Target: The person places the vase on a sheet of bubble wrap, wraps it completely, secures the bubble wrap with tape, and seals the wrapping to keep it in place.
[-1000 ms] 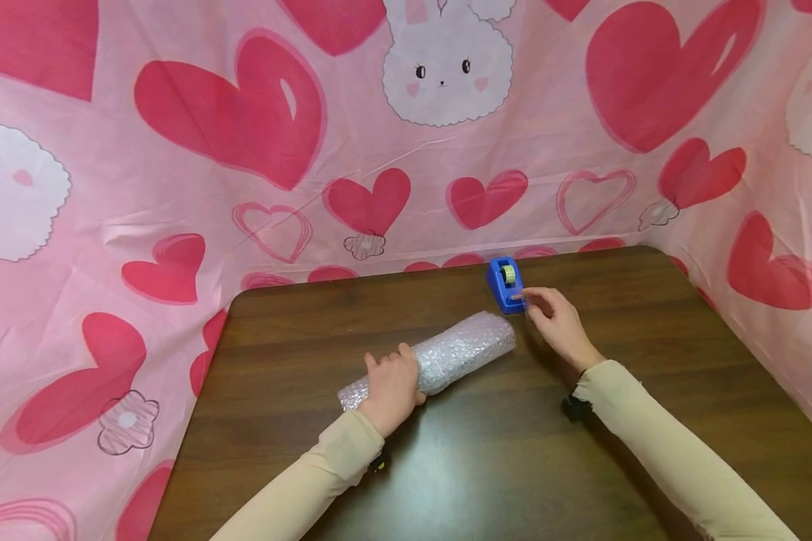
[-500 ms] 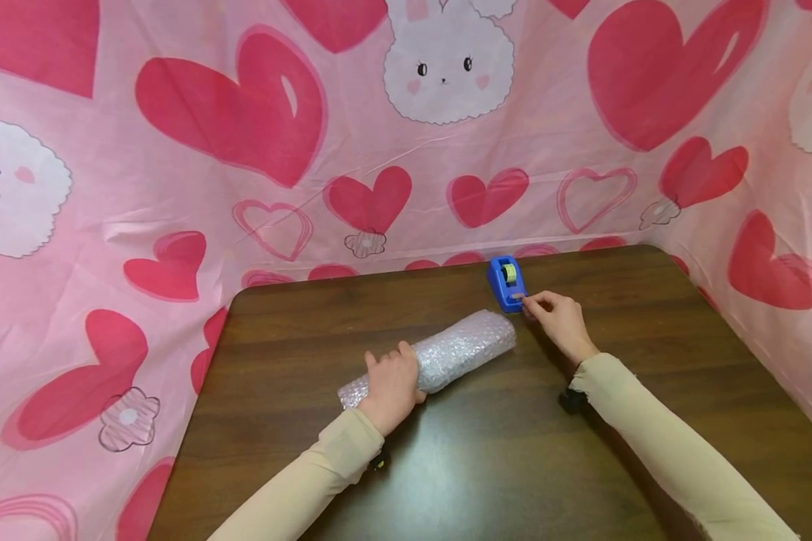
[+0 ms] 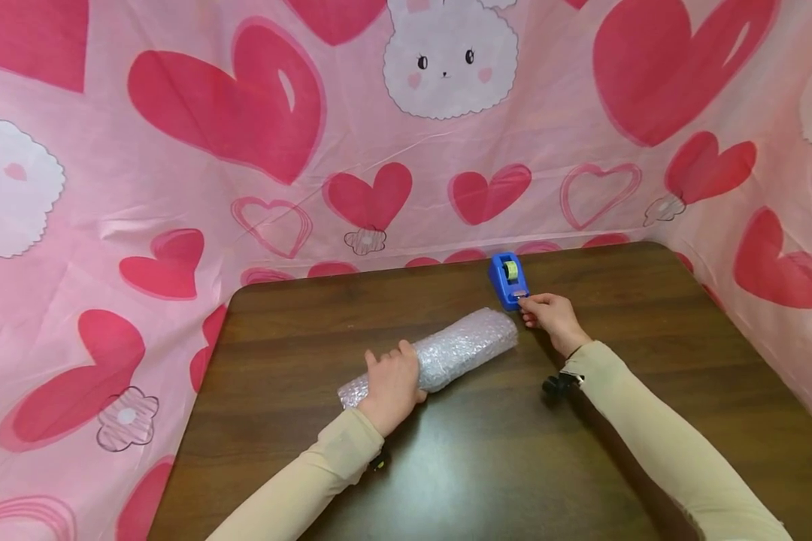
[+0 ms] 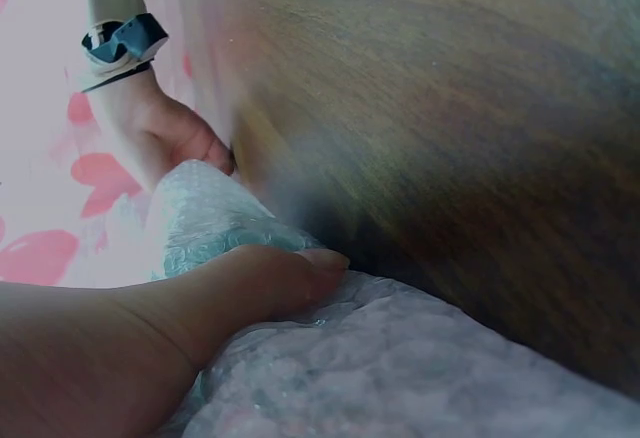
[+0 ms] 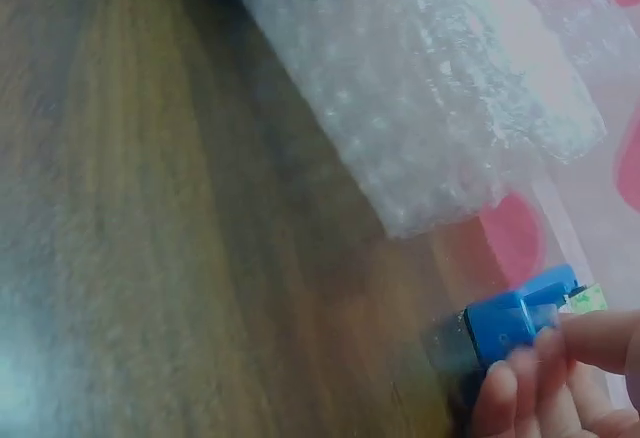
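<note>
A roll of bubble wrap (image 3: 463, 349) lies slantwise on the wooden table, its right end near the tape dispenser. My left hand (image 3: 390, 383) grips the roll toward its left end. In the left wrist view the thumb (image 4: 265, 278) lies along the wrap. What is inside the wrap cannot be made out. A blue tape dispenser (image 3: 498, 279) stands near the table's back edge. At its front end my right hand (image 3: 555, 319) pinches the end of the clear tape (image 5: 543, 316) between thumb and index finger; the other fingers are curled below.
The brown wooden table (image 3: 298, 323) has rounded back corners. A pink cloth (image 3: 352, 98) with hearts and rabbit faces hangs behind it and at both sides. A dark wrist camera (image 3: 556, 387) sits under the right wrist.
My right hand has moved slightly left and down at the dispenser's front, its fingertips closing together on the tape. The left hand and the bubble wrap roll stay in place.
</note>
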`<state>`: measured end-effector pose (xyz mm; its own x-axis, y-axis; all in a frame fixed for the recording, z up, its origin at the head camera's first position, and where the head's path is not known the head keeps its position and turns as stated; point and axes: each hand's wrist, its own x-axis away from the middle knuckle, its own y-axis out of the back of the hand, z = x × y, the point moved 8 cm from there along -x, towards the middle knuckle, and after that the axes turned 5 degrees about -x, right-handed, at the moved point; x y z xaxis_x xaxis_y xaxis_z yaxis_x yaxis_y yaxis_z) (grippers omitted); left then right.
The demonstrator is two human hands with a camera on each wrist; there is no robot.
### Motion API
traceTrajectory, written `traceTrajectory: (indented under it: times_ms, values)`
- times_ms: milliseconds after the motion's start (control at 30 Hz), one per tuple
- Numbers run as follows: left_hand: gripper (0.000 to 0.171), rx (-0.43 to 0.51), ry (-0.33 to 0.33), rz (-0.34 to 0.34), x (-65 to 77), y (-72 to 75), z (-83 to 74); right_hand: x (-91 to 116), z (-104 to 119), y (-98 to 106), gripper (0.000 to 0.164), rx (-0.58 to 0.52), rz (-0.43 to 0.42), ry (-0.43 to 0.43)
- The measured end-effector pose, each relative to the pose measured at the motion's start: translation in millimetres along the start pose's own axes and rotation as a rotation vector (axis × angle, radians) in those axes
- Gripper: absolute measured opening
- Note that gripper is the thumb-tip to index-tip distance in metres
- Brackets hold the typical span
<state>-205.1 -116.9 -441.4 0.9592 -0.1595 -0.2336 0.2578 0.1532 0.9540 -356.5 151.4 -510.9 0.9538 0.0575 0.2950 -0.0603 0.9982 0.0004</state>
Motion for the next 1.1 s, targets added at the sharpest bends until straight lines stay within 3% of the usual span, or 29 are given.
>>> traceTrajectory:
  times_ms: [300,433,633,800,867,1000,1100]
  values:
    - [0.078,0.025,0.008,0.037,5.6,-0.5,2.3,-1.0,-0.9,-1.4,0.017,0.088,0.109,-0.139]
    - [0.078,0.044,0.009,0.057,6.7,-2.0,3.3,-4.0,1.7,-2.2,0.018,0.140,0.124,-0.137]
    - [0.076,0.046,0.009,0.036,3.2,1.8,5.1,-8.1,8.9,-5.9,0.017,0.285,0.119,-0.027]
    - [0.079,0.075,-0.008,0.116,-3.0,-1.8,3.3,-2.6,8.6,-2.0,0.042,0.279,0.184,0.005]
    - [0.081,0.065,-0.020,0.137,-5.3,-2.4,2.0,3.5,12.2,1.4,0.048,0.345,0.188,0.044]
    - [0.078,0.028,-0.027,0.139,-8.3,-1.9,1.5,19.2,31.3,5.0,0.045,0.541,0.090,0.200]
    - [0.077,0.019,-0.023,0.143,-9.2,-1.9,2.0,32.2,49.7,3.5,0.044,0.568,0.001,0.306]
